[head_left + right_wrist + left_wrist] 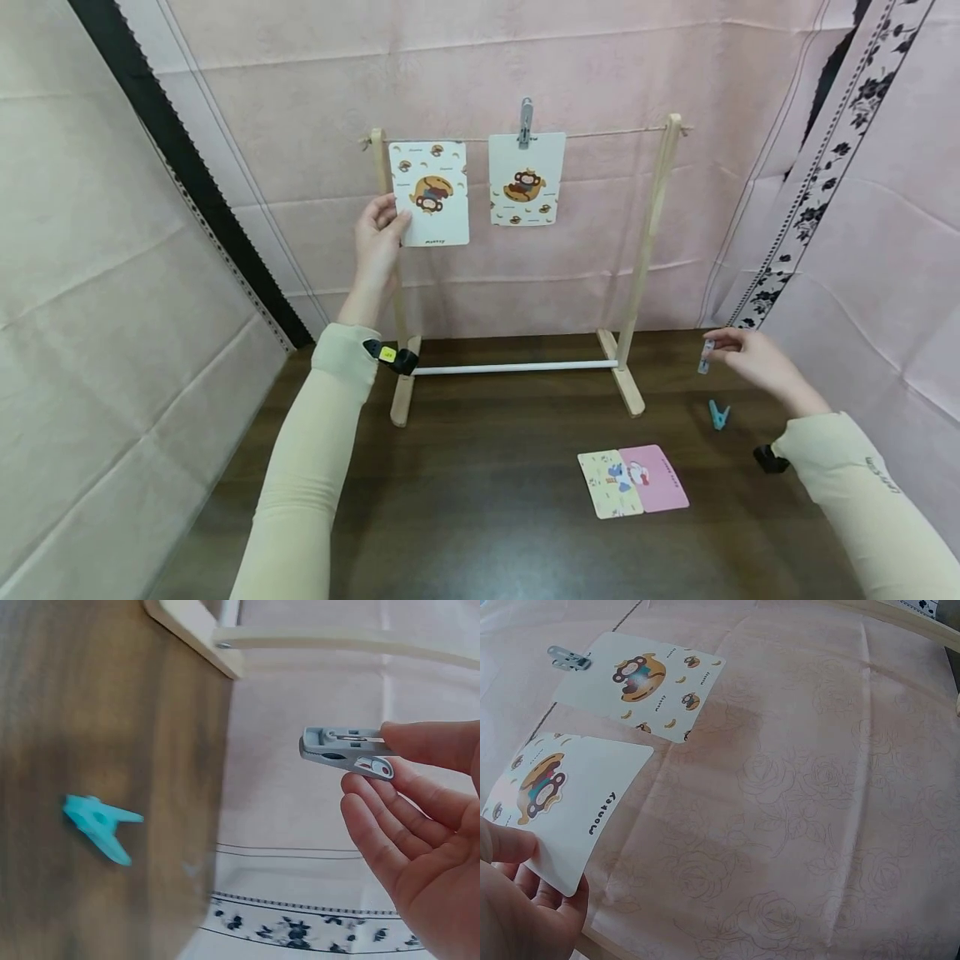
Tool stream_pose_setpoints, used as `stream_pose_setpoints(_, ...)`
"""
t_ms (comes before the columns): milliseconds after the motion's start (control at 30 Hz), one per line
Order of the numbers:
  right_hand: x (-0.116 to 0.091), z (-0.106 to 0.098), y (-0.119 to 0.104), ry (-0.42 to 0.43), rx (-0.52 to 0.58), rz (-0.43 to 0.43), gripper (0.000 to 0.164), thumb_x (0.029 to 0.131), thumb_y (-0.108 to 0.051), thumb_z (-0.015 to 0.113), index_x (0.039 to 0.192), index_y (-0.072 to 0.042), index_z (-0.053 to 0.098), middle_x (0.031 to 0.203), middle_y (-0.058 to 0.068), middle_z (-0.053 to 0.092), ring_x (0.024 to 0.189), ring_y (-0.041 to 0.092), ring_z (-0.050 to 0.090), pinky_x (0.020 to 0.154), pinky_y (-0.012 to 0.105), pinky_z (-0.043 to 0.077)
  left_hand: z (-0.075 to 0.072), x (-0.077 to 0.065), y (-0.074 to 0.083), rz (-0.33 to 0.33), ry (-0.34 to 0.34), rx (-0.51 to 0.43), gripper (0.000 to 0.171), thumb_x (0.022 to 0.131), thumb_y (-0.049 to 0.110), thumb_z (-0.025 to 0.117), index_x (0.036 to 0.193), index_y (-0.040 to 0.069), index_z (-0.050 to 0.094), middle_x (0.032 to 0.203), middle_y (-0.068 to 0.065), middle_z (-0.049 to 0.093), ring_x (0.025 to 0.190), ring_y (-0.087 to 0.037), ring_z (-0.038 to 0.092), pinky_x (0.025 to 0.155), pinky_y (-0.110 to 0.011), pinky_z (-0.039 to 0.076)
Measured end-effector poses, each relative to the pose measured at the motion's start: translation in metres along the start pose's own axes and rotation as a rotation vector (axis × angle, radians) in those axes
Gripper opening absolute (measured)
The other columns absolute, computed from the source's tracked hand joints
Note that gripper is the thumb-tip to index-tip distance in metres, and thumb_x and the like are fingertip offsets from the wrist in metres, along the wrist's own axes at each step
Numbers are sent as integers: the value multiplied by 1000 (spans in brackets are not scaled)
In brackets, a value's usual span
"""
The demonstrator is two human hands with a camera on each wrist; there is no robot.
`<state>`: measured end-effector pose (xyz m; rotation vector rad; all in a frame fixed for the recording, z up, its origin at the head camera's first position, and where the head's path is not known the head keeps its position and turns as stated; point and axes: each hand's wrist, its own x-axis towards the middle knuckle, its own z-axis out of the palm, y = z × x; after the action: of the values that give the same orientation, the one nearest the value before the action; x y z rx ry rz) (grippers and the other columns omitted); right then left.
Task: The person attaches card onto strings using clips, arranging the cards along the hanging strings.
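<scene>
My left hand (381,237) pinches the left edge of a white monkey card (442,218), holding it up against the string (600,134) near the left post. On that card the monkey picture is upside down. To its right hangs another monkey card (525,204), held to the string by a grey clothespin (526,121). Off to the right, above the table, my right hand (746,360) pinches a second grey clothespin (345,750) between thumb and fingers. A teal clothespin (99,825) lies on the table beneath that hand.
A wooden stand with a right post (651,233) and a white crossbar (517,367) carries the string. Nearer on the brown table (480,517) lie a yellow card (606,487) and a pink card (660,483), edge to edge. Pink cloth (300,83) hangs behind.
</scene>
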<state>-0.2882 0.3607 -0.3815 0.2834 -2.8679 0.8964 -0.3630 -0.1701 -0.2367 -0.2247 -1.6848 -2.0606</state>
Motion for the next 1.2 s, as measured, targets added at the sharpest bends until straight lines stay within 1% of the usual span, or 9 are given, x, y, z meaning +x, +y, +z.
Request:
stream_pose_setpoints(67,1,-7,-3,9,-8,-14,46,101,-24,62,131,10,57,116,30,66,105,43,63,78,33,50,-1,0,0,-1,5,-2,29,99,2,61,128,2,57,107,-4,62,101,-14,57,83,-25,46)
stream_pose_setpoints(167,3,-15,-8,22,-17,-10,47,101,-25,63,131,10,56,116,29,66,104,42,63,79,33,50,-3,-1,1,-2,4,4,29,100,3,60,128,2,57,107,-4,62,101,-14,56,83,-25,46)
stream_pose_setpoints(367,5,-30,-18,23,1,10,51,102,-29,60,135,9,52,121,32,62,109,46,60,89,51,47,-5,-2,1,-7,3,4,31,100,3,60,130,2,56,109,-6,61,102,-15,56,85,-27,47)
stream_pose_setpoints(433,6,-35,-22,31,-10,5,52,103,-30,59,136,9,52,122,33,61,110,47,59,90,55,46,-4,-2,1,-6,2,6,32,100,3,60,131,1,56,110,-6,61,103,-15,56,86,-27,47)
stream_pose_setpoints(667,11,-49,-32,71,-55,-19,54,102,-35,60,136,7,54,121,33,62,107,48,61,88,59,46,-3,-2,-1,-8,-5,11,32,100,4,60,132,1,55,111,-6,61,103,-15,56,85,-26,47)
stream_pose_setpoints(833,12,-65,-39,101,-80,-14,55,101,-36,60,136,6,54,121,34,62,107,50,60,89,62,44,-1,-2,-1,-5,-8,7,33,100,4,61,132,1,55,110,-5,61,103,-14,56,84,-25,46)
stream_pose_setpoints(1000,12,-83,-52,117,-112,-4,60,101,-44,57,138,4,53,124,33,60,110,48,59,87,60,45,0,-2,-1,12,-8,6,31,100,3,60,130,1,55,107,-4,61,101,-14,56,82,-24,46)
stream_pose_setpoints(1167,14,-100,-62,166,-131,-25,57,101,-42,59,136,2,55,122,31,62,107,45,60,81,49,46,0,-2,0,8,-8,-1,29,100,2,60,129,2,56,107,-4,62,101,-14,56,83,-25,46)
stream_pose_setpoints(1200,15,-103,-64,180,-137,-29,56,100,-42,60,135,2,56,122,31,63,105,43,61,80,47,46,0,-1,0,5,-7,-5,29,100,2,60,129,2,56,107,-4,61,101,-14,56,83,-25,46)
